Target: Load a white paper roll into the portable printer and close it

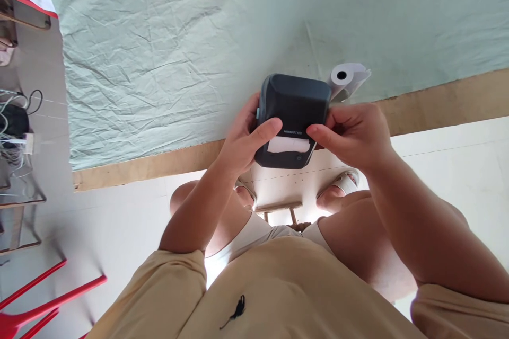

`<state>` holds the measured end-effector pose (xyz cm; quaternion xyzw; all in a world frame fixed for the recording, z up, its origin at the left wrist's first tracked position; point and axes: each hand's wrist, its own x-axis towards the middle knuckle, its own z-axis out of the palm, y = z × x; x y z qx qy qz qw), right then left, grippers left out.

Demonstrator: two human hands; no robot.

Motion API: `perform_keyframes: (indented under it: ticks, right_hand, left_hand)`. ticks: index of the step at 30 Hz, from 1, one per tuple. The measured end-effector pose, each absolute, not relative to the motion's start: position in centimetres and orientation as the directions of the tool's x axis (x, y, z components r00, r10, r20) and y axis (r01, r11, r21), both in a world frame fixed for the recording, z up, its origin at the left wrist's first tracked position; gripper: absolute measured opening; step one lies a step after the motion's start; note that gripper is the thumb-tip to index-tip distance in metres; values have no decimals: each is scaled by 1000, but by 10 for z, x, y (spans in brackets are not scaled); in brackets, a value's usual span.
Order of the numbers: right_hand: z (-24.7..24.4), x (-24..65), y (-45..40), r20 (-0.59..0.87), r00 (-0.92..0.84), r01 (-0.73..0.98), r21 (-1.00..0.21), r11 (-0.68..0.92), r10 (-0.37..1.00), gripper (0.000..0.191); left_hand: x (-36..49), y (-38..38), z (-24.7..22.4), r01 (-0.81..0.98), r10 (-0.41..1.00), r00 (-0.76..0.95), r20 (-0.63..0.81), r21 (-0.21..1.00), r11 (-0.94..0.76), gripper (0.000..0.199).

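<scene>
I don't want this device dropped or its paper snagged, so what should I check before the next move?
1. Left-hand grip: ok, thumb over the front of the black device.
2. Right-hand grip: ok, thumb on the front near the right edge.
3. Device wholly over the table: not ok, in this view its lower end shows past the wooden edge.
4. Paper strip visible at the opening: ok.
5. Paper roll wound tight: not ok, its outer end is loose.
6. Power on: cannot tell.
</scene>
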<state>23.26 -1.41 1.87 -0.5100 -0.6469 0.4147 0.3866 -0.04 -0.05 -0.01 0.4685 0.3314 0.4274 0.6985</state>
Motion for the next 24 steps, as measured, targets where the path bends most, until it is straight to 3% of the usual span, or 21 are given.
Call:
perform_keyframes:
  ticks: [3,8,13,19,22,24]
  right_hand:
    - [14,235,-15,104,-203,365,-915,174,974,54]
    - [5,238,-15,240,-238,370,-873,316,941,51]
    - [-5,237,-17,297,-280,330,-863,382,913,45]
    - [4,229,-23,337,-130,334,-871,361,933,49]
    - [16,224,-22,465,-11,309,-840,445,885,44]
    - [25,220,-20,545,115,319,-812,489,831,44]
  left_hand:
    - [1,3,-9,-317,925,379,-28,935,158,61]
    - [3,13,-21,-245,937,302,-178,935,257,86]
    - [5,9,-15,-284,954,194,-228,918,277,70]
    - [13,6,0,-285,948,157,-278,906,313,67]
    - [12,5,-1,-262,945,233,-231,920,290,78]
    - [10,4,-3,-276,939,302,-165,928,252,71]
